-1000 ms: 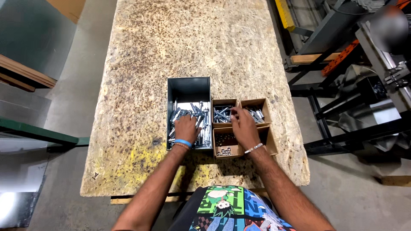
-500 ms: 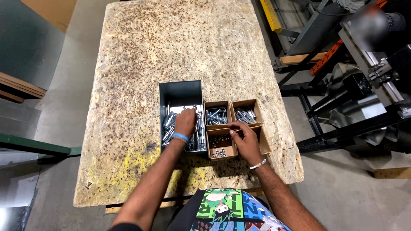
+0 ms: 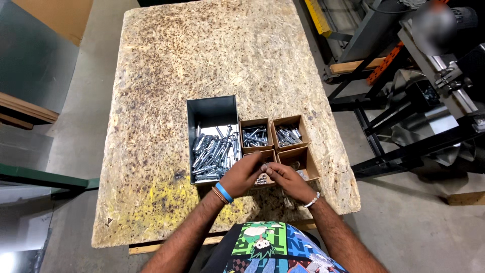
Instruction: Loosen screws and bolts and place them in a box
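We find our left hand (image 3: 245, 174) and right hand (image 3: 287, 179) meeting fingertip to fingertip over the near-left small brown cardboard box (image 3: 262, 178), beside the grey metal bin of silver bolts (image 3: 214, 151). Both hands are curled; any grip cannot be told.

Chipboard table (image 3: 212, 55) — black metal stand (image 3: 404, 146).

Left hand (image 3: 246, 175) and right hand (image 3: 285, 178) together, fingertips touching
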